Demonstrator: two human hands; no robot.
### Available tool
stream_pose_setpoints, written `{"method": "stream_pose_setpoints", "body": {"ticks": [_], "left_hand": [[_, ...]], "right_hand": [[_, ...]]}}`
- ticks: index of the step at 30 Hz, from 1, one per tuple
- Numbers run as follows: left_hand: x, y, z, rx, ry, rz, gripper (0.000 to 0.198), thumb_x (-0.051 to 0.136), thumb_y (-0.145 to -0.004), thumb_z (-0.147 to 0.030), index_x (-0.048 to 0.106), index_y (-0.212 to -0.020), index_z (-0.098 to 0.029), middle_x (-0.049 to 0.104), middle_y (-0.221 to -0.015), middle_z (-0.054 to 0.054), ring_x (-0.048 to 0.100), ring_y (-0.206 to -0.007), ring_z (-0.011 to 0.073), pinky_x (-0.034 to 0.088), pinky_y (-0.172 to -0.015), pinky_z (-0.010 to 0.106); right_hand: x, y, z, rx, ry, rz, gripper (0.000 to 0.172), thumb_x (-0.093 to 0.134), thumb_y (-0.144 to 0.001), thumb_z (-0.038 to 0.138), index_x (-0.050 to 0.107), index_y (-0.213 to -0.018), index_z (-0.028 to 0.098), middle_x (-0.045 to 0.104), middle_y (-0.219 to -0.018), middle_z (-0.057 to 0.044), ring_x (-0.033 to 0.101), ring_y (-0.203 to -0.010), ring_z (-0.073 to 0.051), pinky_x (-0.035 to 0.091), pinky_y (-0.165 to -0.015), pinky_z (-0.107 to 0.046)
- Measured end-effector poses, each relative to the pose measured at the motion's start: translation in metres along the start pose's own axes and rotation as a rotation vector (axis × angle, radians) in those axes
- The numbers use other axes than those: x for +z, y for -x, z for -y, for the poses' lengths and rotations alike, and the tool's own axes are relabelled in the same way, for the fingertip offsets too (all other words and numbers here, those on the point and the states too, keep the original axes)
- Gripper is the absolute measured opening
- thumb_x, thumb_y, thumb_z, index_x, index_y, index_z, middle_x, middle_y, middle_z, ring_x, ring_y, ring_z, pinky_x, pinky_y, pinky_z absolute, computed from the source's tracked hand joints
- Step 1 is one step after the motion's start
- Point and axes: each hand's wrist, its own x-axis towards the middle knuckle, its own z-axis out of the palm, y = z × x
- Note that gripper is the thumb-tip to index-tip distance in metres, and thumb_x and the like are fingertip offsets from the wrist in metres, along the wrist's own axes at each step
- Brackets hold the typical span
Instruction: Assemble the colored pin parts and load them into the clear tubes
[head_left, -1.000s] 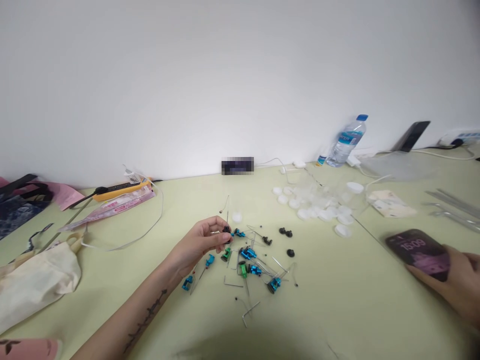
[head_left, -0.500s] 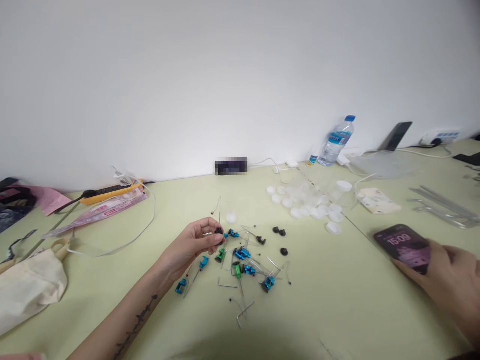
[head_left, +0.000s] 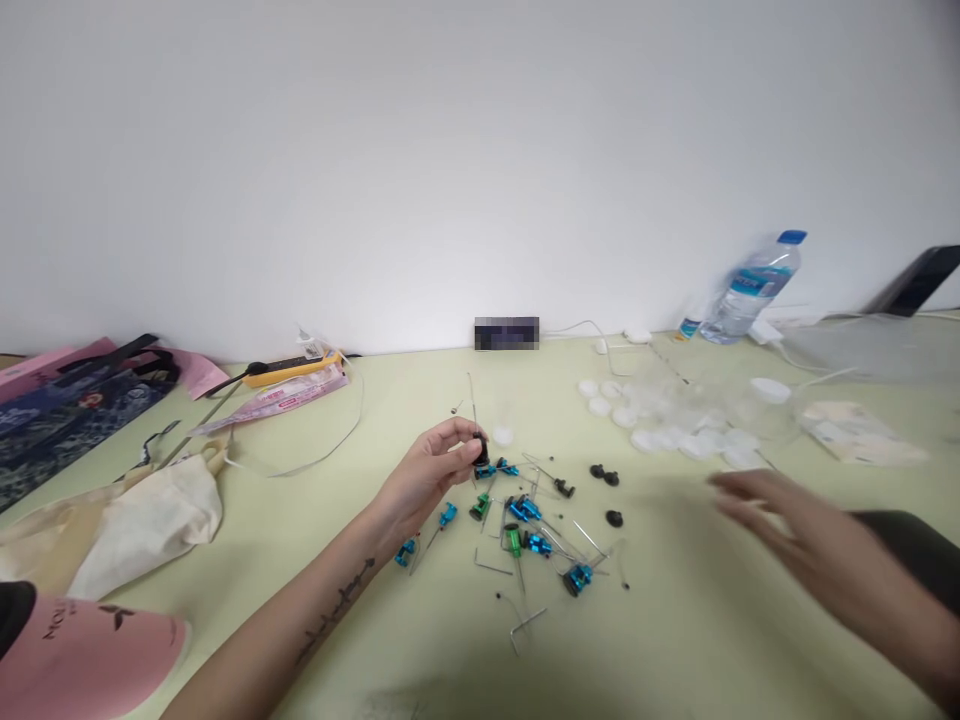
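My left hand (head_left: 431, 470) is closed in a pinch on a small black part (head_left: 481, 455) just above the pale green table (head_left: 675, 620). Right of it lies a scatter of small blue parts (head_left: 525, 512), green parts (head_left: 513, 540), thin metal pins and hex keys (head_left: 525, 625). Three loose black knobs (head_left: 604, 478) lie further right. My right hand (head_left: 795, 535) is blurred by motion, fingers stretched out to the left, holding nothing. A dark phone (head_left: 911, 555) lies on the table under its wrist.
White round caps (head_left: 675, 420) and clear plastic lie at the back right, with a water bottle (head_left: 750, 288) by the wall. A cloth bag (head_left: 142, 520), pink packets (head_left: 277, 398) and a yellow power strip (head_left: 289, 370) sit left. A pink object (head_left: 82, 655) fills the near-left corner.
My right hand has let go of the phone and swung left over the table with fingers spread. The view has shifted; my left hand keeps its pinch on the black part.
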Motion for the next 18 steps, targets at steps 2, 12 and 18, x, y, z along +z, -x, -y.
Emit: {"method": "stream_pose_setpoints", "body": {"ticks": [2,12,18], "left_hand": [[0.001,0.0,0.002,0.034,0.007,-0.041,0.021,0.071,-0.078,-0.03,0.061,-0.092,-0.017,0.052,-0.083,-0.001,0.044,-0.068,0.0053,0.031,-0.058,0.017],[0.019,0.013,-0.001,0.229,-0.209,-0.064,0.02,0.07,-0.078,-0.027,0.057,-0.088,-0.016,0.058,-0.069,-0.001,0.048,-0.061,0.0075,0.036,-0.058,0.021],[0.021,0.017,0.001,0.309,-0.474,-0.036,0.017,0.066,-0.081,-0.029,0.056,-0.083,-0.016,0.058,-0.068,0.001,0.049,-0.061,0.009,0.037,-0.058,0.022]], "right_hand": [[0.02,-0.007,0.059,-0.15,-0.291,0.365,0.041,0.043,-0.088,0.06,0.063,-0.099,0.025,0.065,-0.105,-0.012,0.06,-0.096,-0.029,0.044,-0.084,-0.042],[0.083,-0.022,0.194,0.065,-1.35,0.853,0.049,0.038,-0.09,0.063,0.047,-0.073,0.018,0.042,-0.061,0.003,0.026,-0.048,-0.006,0.02,-0.045,-0.021],[0.085,-0.028,0.182,0.195,-1.377,1.07,0.053,0.035,-0.09,0.065,0.046,-0.071,0.017,0.037,-0.055,0.004,0.018,-0.045,-0.005,0.009,-0.043,-0.021]]}}
